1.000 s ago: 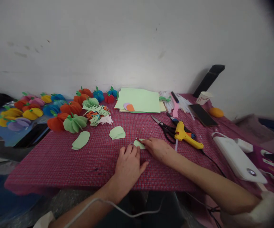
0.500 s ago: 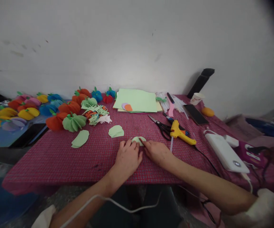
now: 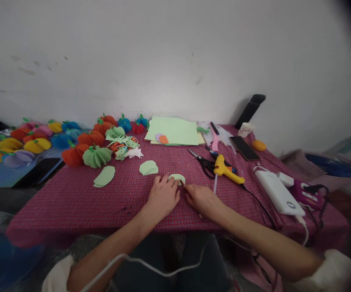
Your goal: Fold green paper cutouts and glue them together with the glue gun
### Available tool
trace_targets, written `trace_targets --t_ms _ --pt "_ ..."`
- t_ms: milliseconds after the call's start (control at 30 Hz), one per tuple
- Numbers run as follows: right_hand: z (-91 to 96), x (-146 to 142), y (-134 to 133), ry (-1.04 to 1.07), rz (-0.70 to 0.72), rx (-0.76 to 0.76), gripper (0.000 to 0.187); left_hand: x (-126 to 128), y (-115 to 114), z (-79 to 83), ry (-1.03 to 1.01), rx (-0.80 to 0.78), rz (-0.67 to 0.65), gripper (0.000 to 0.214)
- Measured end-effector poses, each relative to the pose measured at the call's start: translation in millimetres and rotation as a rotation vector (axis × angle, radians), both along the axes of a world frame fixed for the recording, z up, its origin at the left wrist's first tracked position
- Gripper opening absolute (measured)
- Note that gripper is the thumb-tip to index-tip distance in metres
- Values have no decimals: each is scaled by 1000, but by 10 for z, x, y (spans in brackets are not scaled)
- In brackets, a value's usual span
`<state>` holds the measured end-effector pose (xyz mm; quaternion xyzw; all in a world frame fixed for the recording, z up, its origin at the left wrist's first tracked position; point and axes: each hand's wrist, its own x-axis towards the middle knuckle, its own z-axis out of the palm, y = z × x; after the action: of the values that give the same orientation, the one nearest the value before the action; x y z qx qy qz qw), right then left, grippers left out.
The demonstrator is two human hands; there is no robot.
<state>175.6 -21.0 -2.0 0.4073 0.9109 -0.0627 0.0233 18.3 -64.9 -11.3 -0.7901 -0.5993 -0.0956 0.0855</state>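
My left hand (image 3: 164, 195) lies over the left side of a light green paper piece (image 3: 177, 177), fingers stretched out and pressing it to the table. A slim dark pencil (image 3: 182, 183) is pinched in my right hand (image 3: 202, 198), its tip at the paper's right edge. My fingers hide the lower part of that piece. Left of my hands are a small stack of light green paper cutouts (image 3: 148, 168) and another overlapping stack of green cutouts (image 3: 104, 177).
Right of my hands lie black scissors (image 3: 205, 165) and a yellow glue gun (image 3: 229, 172). A white power bank (image 3: 279, 192) and phone (image 3: 244, 148) are farther right. Paper pumpkins (image 3: 96, 156) crowd the left; scraps (image 3: 123, 147) and green sheets (image 3: 175, 130) lie behind.
The pencil has moved from across the paper's top to its right edge, and my right hand has tilted it. The whole view has shifted slightly. My left hand still presses the paper.
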Motion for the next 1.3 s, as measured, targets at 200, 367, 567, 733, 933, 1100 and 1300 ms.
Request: trace_targets --t_ms 200,367,567,733,933,1100,1300 --pt "-4 21 21 -39 -111 32 20 7 -25 -26 11 -3 -6 43" --pt "4 13 3 -21 -150 40 24 -6 -50 -41 0 -16 -19 52" --pt "-3 -6 -37 -17 -57 -3 24 -12 -67 -52 -3 -26 -18 57" --pt "30 28 -9 -32 -139 8 26 -12 -84 -39 2 -20 -6 54" --pt "63 1 -43 6 -131 51 25 -47 -178 -28 -24 3 -1 49" --pt "41 -83 -94 -18 -149 52 23 -54 -193 -20 -28 -15 -5 44" --pt "47 -30 -22 14 -208 43 30 -47 -181 -29 -45 -14 6 44"
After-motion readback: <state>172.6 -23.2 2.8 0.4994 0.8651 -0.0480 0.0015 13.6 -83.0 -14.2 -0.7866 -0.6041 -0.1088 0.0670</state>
